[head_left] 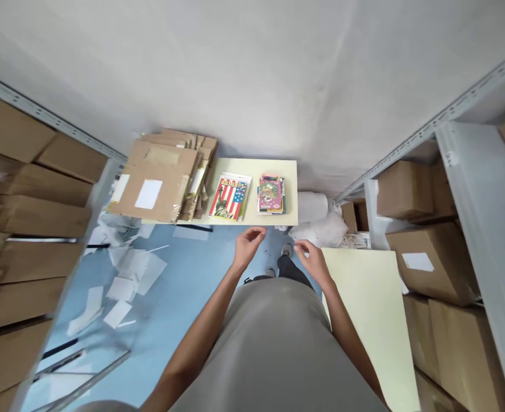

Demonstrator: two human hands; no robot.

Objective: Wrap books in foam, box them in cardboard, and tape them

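Observation:
My left hand [248, 247] hovers just off the front edge of a small cream table [252, 167]. Its fingers are bent, thumb and fingertips together, and nothing shows in them. To its right my right hand [311, 258] is held in the air, fingers curved and slightly apart from the thumb, holding nothing. On the table lies a stack of books [270, 195], topped by a pink-purple cover. Left of that sits another stack of books [230, 197], its top cover showing a flag and a statue. Neither hand touches the books.
Flattened cardboard pieces [160, 171] are piled on the table's left end. Shelves of brown boxes [42, 223] stand left, with more boxes [433, 260] right. A second cream table [364, 303] is beside my right arm. Loose papers [126, 286] litter the blue floor. White wrapping [321, 229] lies behind.

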